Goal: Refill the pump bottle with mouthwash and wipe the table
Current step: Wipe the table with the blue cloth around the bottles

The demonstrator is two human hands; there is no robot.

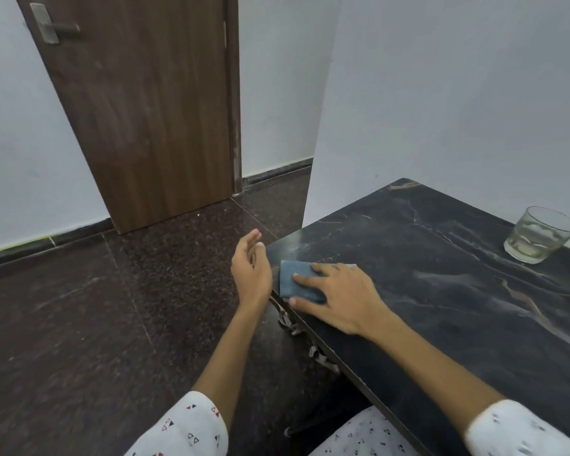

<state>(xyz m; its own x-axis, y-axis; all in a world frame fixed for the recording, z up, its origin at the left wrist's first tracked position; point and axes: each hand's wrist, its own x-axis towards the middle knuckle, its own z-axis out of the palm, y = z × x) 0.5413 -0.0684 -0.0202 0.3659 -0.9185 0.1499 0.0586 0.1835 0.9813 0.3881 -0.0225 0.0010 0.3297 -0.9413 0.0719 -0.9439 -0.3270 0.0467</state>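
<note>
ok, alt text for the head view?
A right hand presses a folded blue cloth flat on a dark marble table near its corner. The left hand hovers open just off the edge; a glass tumbler stands by the wall.

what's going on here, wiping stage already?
Looks like it. The right hand presses a folded blue cloth flat on the dark marble table, near its left edge. The left hand hovers open just off that edge, holding nothing. A glass tumbler stands at the far right. No pump bottle in view.
</note>
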